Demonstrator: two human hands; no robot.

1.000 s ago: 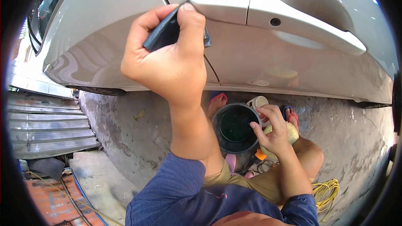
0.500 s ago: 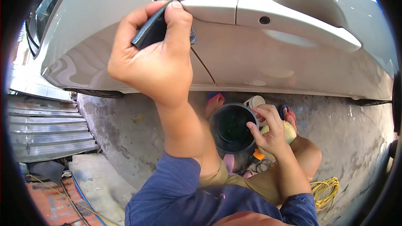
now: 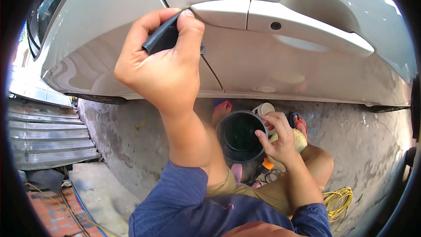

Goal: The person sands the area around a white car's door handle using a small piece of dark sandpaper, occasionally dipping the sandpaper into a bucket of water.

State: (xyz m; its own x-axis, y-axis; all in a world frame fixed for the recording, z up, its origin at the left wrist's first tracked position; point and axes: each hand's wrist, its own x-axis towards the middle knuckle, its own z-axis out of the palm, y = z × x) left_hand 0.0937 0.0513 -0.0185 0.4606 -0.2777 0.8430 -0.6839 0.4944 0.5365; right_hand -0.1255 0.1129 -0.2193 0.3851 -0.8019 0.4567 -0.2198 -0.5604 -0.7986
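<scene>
Car (image 3: 105, 57) spreads beyond my left hand (image 3: 162, 70), with bucket (image 3: 222, 149) below and left of my right hand (image 3: 280, 142), its fingers apart, handle (image 3: 302, 28) right of my left, and dark sheet (image 3: 165, 39) pinched within that left.

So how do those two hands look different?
The left hand pinches a dark bent sheet; the right hand seems empty, fingers loosely curled. The left hand is up beside the door handle; the right hand is lower, near the bucket. Both are bare.
</scene>
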